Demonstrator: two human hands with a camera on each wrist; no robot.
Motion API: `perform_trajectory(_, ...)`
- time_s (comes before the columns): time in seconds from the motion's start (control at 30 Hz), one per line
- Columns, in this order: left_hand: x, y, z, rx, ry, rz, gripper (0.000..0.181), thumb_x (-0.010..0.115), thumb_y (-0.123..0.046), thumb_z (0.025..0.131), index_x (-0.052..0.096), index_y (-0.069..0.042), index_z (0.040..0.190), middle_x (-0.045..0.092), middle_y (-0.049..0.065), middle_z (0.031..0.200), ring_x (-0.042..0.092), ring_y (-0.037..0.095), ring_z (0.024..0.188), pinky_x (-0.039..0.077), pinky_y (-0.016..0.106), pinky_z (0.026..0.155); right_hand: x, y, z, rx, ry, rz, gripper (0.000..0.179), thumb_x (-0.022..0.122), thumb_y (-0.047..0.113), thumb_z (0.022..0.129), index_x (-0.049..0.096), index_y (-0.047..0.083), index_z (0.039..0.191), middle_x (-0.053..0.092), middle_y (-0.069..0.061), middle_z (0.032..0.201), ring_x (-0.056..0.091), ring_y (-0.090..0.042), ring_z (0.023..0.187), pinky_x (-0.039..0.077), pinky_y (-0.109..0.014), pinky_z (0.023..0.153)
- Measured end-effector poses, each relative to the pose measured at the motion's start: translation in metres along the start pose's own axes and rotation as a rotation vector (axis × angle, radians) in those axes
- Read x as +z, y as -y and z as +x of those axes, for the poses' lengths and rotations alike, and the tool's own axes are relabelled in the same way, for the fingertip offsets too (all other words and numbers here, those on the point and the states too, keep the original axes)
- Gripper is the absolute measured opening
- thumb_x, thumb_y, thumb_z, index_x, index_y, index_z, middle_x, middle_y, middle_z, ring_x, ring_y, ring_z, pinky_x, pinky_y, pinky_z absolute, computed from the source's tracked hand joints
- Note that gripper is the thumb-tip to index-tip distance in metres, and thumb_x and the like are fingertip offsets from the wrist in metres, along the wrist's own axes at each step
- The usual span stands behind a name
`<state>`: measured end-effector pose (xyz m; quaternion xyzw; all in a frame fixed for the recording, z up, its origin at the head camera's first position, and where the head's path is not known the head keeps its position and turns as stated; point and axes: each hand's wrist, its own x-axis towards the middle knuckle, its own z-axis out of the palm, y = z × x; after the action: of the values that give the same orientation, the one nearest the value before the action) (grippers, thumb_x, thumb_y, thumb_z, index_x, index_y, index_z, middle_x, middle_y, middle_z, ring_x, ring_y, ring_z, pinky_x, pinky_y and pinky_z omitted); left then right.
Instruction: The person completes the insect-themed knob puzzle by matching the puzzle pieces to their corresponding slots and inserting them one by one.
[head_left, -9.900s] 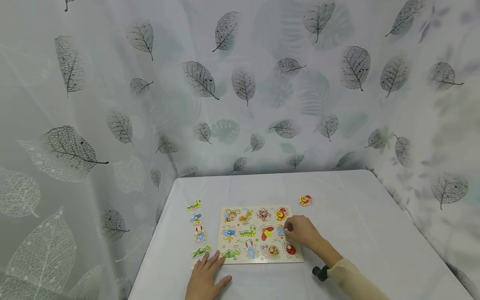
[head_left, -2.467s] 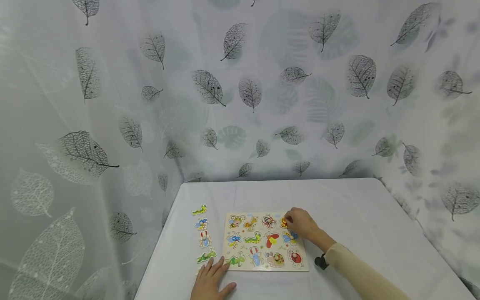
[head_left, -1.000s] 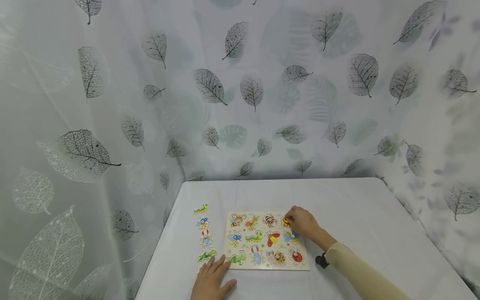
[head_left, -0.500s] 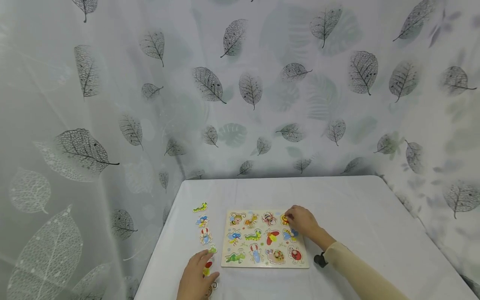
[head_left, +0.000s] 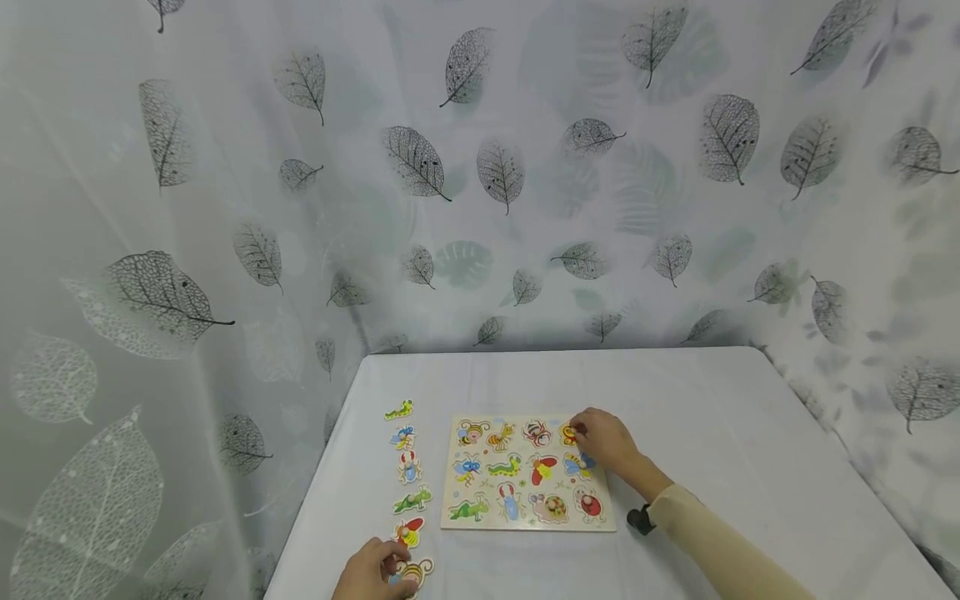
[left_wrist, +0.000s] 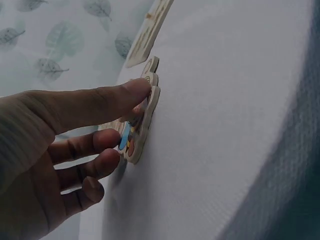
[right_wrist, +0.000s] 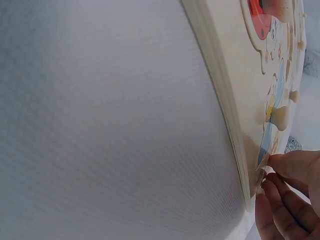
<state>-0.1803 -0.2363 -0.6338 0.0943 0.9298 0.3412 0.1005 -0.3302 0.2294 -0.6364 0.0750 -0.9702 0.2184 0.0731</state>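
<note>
In the head view, my left hand (head_left: 371, 573) is at the near end of a column of loose puzzle pieces. Its thumb and fingers pinch a bee puzzle piece (head_left: 414, 570), whose edge (left_wrist: 150, 107) shows tilted up in the left wrist view. My right hand (head_left: 606, 437) bends over the top right corner of a wooden insect puzzle board (head_left: 491, 524). Thumb and fingertips there pinch a red and yellow insect puzzle piece (head_left: 568, 435), mostly hidden by the hand. Below it, a blue-winged piece (head_left: 576, 467) with a knob (right_wrist: 280, 118) sits in the board.
Left of the board lie a caterpillar piece (head_left: 399, 410), a blue fly piece (head_left: 402, 437), a beetle piece (head_left: 409, 467), a grasshopper piece (head_left: 412, 499) and a red-winged piece (head_left: 408, 532). A white cloth covers the table (head_left: 690, 433). A leaf-print curtain (head_left: 525, 208) hangs behind.
My left hand has left the board's near left corner, moved left and nearer, and gripped the bee piece. The red and yellow piece has gone from the table to the board under my right hand.
</note>
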Motion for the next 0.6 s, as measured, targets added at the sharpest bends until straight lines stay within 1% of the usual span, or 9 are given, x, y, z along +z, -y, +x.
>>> perform_trajectory(0.07,0.000,0.002,-0.003,0.011,0.018,-0.024,0.034,0.092,-0.032,0.078,0.076,-0.014,0.103,0.051,-0.005,0.080,0.044,0.005,0.065,0.039,0.023,0.056,-0.001,0.000,0.000,-0.004,-0.004,0.001,0.017,0.082,0.014,0.091,0.078,0.009,0.107,0.071,0.000,0.098,0.066,-0.014,0.088,0.060,-0.037,0.080)
perform_trajectory(0.17,0.002,0.001,-0.005,0.013,0.006,-0.041,0.033,0.092,-0.029,0.078,0.077,-0.013,0.103,0.051,-0.005,0.077,0.044,0.005,0.063,0.039,0.024,0.054,-0.001,0.000,0.000,-0.010,-0.011,-0.006,0.018,0.082,0.013,0.091,0.078,0.008,0.108,0.071,-0.001,0.099,0.067,-0.016,0.089,0.060,-0.038,0.080)
perform_trajectory(0.33,0.005,-0.004,-0.007,-0.025,0.000,-0.058,0.027,0.091,-0.021,0.078,0.078,-0.013,0.100,0.053,-0.006,0.074,0.048,0.008,0.061,0.040,0.024,0.052,-0.002,0.001,-0.001,-0.004,-0.001,-0.008,0.019,0.081,0.014,0.091,0.078,0.008,0.109,0.071,-0.001,0.100,0.067,-0.016,0.090,0.060,-0.039,0.082)
perform_trajectory(0.47,0.006,-0.008,-0.009,-0.069,0.003,-0.037,0.017,0.090,-0.019,0.081,0.078,-0.014,0.092,0.053,-0.005,0.073,0.049,0.011,0.063,0.040,0.023,0.053,-0.002,0.002,-0.001,-0.004,0.003,-0.005,0.019,0.081,0.014,0.091,0.078,0.008,0.109,0.071,-0.001,0.100,0.067,-0.016,0.091,0.060,-0.039,0.083)
perform_trajectory(0.6,0.006,-0.011,-0.010,-0.093,0.002,-0.025,0.014,0.089,-0.018,0.082,0.077,-0.013,0.085,0.055,-0.005,0.073,0.050,0.011,0.064,0.041,0.023,0.055,-0.002,0.003,-0.001,-0.012,-0.002,-0.011,0.018,0.081,0.013,0.091,0.077,0.008,0.108,0.071,-0.001,0.100,0.068,-0.016,0.091,0.060,-0.039,0.082)
